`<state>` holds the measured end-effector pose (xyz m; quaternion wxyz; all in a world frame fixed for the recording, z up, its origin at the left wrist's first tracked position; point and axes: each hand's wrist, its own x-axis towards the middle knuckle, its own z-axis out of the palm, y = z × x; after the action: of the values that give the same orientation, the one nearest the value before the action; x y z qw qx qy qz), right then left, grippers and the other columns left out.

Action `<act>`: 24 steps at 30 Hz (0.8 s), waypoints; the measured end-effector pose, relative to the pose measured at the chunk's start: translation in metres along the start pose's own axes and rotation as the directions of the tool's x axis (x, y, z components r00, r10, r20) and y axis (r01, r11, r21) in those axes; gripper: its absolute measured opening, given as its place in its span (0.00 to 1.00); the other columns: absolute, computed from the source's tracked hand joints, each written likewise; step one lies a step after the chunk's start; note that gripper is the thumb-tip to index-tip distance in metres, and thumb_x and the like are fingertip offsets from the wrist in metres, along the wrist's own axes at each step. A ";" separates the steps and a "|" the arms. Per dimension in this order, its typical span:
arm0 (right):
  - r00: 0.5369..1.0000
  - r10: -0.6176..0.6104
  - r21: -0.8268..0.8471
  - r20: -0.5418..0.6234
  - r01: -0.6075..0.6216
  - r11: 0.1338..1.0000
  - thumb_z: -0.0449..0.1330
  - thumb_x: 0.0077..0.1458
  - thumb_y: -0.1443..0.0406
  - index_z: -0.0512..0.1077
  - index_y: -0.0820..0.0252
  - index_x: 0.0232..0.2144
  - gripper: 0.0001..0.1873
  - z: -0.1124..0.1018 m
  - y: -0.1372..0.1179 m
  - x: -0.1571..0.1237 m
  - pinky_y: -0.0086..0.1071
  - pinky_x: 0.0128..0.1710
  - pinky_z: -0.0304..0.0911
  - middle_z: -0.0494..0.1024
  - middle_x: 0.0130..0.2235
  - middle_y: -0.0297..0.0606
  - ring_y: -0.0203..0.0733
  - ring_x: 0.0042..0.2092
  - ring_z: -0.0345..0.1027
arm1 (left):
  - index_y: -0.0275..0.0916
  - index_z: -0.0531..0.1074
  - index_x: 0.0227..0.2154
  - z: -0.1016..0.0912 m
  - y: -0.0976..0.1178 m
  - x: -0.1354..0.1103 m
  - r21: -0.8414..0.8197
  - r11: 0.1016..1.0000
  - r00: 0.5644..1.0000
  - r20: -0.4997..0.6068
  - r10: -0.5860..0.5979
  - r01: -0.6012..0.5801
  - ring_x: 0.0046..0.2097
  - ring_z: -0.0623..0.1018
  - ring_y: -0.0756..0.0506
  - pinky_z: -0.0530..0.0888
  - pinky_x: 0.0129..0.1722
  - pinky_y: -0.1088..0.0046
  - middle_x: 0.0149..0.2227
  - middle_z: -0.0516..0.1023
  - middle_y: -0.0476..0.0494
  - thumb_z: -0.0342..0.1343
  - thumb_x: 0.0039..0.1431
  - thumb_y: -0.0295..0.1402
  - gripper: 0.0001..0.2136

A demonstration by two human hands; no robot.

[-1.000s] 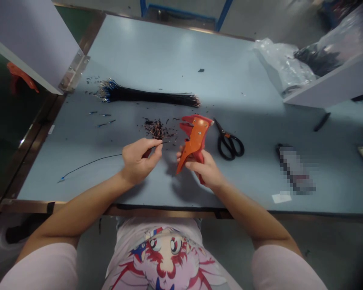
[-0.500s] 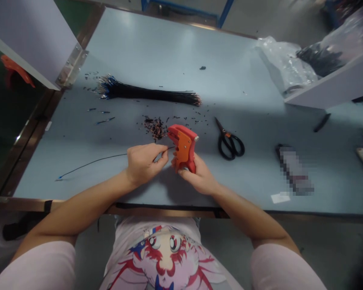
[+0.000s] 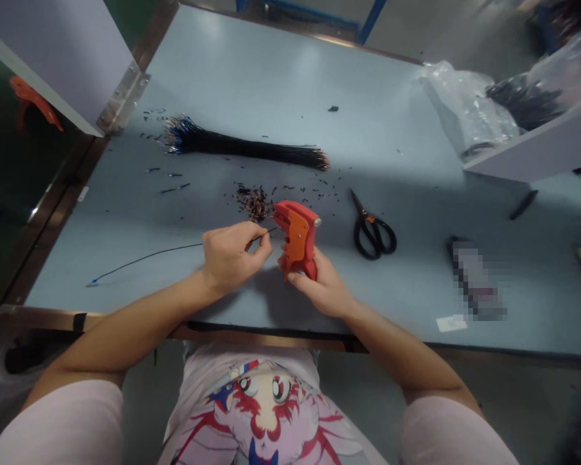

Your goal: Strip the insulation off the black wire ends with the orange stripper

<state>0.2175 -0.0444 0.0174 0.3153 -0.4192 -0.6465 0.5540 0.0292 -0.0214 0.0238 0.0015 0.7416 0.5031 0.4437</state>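
Observation:
My left hand (image 3: 235,255) pinches a thin black wire (image 3: 145,257) near one end, and a short tip sticks out past the fingers. The rest of the wire trails left over the table to a blue terminal (image 3: 93,281). My right hand (image 3: 322,284) is wrapped round the handles of a red and orange wire stripper (image 3: 297,236), held upright with its jaws to the left. The wire's tip is close to the jaws and looks apart from them. A heap of stripped insulation bits (image 3: 252,203) lies just beyond the tool.
A thick bundle of black wires (image 3: 252,148) lies farther back, blue-ended at left. Black-handled scissors (image 3: 374,236) rest right of the stripper. Farther right are a blurred-out dark object (image 3: 477,278) and a white paper slip (image 3: 451,323). Plastic bags (image 3: 469,110) sit by the right partition.
My left hand has moved slightly up, and the wire's end now points higher, near the jaws. The stripper stays in my right hand. The whole view has shifted a little.

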 end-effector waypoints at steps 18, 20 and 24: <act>0.998 -0.001 -0.092 -0.067 -0.005 0.996 0.55 0.56 0.65 0.64 0.61 0.39 0.08 0.006 0.000 -0.001 0.35 0.36 0.63 0.70 0.31 0.37 0.41 0.34 0.66 | 0.38 0.71 0.21 -0.002 0.012 -0.010 0.005 0.993 0.991 0.070 0.114 -0.114 0.19 0.64 0.55 0.59 0.23 0.76 0.17 0.68 0.55 0.54 0.50 0.26 0.05; 0.998 0.012 -0.083 -0.062 -0.017 0.996 0.55 0.56 0.65 0.64 0.61 0.38 0.07 0.006 -0.001 -0.001 0.35 0.36 0.63 0.69 0.29 0.36 0.41 0.33 0.66 | 0.38 0.71 0.21 -0.002 0.012 -0.011 0.005 0.993 0.990 0.072 0.118 -0.119 0.20 0.64 0.54 0.58 0.23 0.75 0.17 0.68 0.55 0.54 0.50 0.26 0.05; 0.999 0.003 -0.103 -0.052 -0.008 0.995 0.55 0.56 0.66 0.64 0.61 0.35 0.04 0.006 -0.004 0.000 0.33 0.34 0.62 0.69 0.27 0.35 0.39 0.30 0.64 | 0.38 0.70 0.21 -0.001 0.012 -0.011 0.003 0.992 0.989 0.079 0.126 -0.127 0.20 0.64 0.54 0.59 0.23 0.74 0.17 0.68 0.55 0.55 0.49 0.26 0.05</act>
<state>0.2114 -0.0476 0.0199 0.3086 -0.4509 -0.6646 0.5096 0.0362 -0.0357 0.0224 -0.0099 0.7889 0.4566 0.4112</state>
